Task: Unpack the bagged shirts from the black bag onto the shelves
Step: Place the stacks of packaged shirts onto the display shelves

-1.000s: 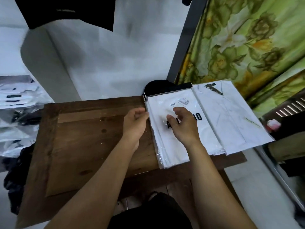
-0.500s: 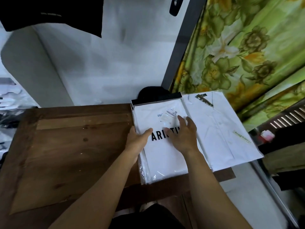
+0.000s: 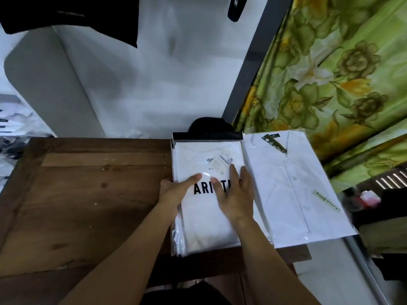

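Your stack of clear-bagged white printed shirts (image 3: 204, 208) lies at the dark wooden surface's (image 3: 88, 205) right end, touching the bagged white collared shirt (image 3: 293, 194) that overhangs the right edge. Left hand (image 3: 176, 191) grips its left edge; right hand (image 3: 234, 195) now lies flat, fingers spread. Leftward is open

Table (image 3: 88, 194): in front of the person, with the wall behind it.
Shirt stack (image 3: 207, 216): on the table, near its right end.
Second shirt pack (image 3: 293, 194): on the table, just right of the stack, touching it, its right side past the table edge.
Left hand (image 3: 174, 192): at the left edge of the stack, thumb on top.
Right hand (image 3: 235, 194): flat on top of the stack.
Curtain (image 3: 330, 73): behind and right of the shirts.
More packs (image 3: 13, 124): far left, beyond the table.
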